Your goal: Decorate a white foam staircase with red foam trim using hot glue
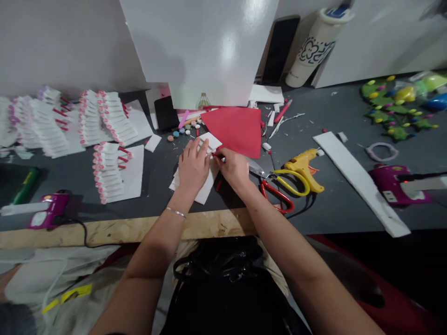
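My left hand (193,164) is bent over a small white piece (212,139) and holds it down, its thumb toward the right hand. My right hand (234,168) is closed in a pinch against that piece, with a small red strip (214,152) at its fingertips. Beneath the hands lie white foam sheets (206,190), partly covered. A red strip (219,185) rests on the dark table below the right hand. Just behind is a red sheet (239,130). Scissors (291,181) with red and yellow handles lie beside the right hand, blades partly hidden.
White pleated pieces with pink edges (108,172) stand in groups at left. A yellow glue gun (305,170), a long white strip (359,181) and a purple power socket (398,185) are at right. Behind stand a white tumbler (312,51) and a dark phone (281,49).
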### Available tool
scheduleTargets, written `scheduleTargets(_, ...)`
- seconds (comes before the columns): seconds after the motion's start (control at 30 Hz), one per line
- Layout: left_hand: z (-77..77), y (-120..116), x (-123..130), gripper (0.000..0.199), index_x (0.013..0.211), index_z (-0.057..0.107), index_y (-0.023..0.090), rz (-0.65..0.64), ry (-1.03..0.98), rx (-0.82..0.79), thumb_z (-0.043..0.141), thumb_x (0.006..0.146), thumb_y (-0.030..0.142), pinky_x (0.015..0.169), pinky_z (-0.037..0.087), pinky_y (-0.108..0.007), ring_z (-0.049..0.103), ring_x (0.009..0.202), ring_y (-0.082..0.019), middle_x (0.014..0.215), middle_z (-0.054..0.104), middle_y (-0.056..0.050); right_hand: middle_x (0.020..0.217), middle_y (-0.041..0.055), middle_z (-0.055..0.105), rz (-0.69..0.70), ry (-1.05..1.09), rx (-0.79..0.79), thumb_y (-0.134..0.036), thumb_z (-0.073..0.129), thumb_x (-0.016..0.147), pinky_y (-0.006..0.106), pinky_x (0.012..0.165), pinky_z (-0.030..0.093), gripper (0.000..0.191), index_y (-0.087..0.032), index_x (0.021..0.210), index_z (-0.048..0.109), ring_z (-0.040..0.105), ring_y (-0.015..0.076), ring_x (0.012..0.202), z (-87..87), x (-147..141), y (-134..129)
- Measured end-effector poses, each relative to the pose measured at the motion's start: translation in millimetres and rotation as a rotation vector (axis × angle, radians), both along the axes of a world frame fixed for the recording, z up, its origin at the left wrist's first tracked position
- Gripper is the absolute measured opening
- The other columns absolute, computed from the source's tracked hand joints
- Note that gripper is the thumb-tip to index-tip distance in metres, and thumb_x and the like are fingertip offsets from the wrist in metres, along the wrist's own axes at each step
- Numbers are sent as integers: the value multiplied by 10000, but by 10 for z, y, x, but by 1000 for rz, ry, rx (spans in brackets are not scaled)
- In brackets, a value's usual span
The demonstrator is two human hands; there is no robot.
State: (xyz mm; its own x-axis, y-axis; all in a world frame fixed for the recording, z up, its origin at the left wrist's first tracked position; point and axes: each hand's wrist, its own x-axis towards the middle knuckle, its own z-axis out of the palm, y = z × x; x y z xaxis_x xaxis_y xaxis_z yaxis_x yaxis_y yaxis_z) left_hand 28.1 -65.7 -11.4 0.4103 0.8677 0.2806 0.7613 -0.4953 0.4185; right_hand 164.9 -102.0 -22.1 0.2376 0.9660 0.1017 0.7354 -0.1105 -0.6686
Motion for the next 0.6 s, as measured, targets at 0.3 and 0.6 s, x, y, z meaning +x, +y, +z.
scheduleTargets(0.3, -19, -2, 9, 440, 1415, 519, 228, 7, 14, 14, 442, 985, 280, 1134, 338, -513, 381, 1430, -342, 1515, 478, -140, 985, 34, 769, -33, 60, 15, -282, 571, 923, 306, 764, 484, 184, -252, 1027, 719, 701, 222, 931, -79, 10, 28)
scheduleTargets(0.6, -24, 5, 3, 472, 1440, 490, 199, 1, 34, 17, 448, 982, 306, 1151, 327, -515, 373, 1436, -343, 1529, 459, -150, 1007, 48, 766, -35, 47, 22, -316, 560, 939, 313, 757, 477, 194, -243, 1025, 718, 694, 231, 942, -87, 3, 29)
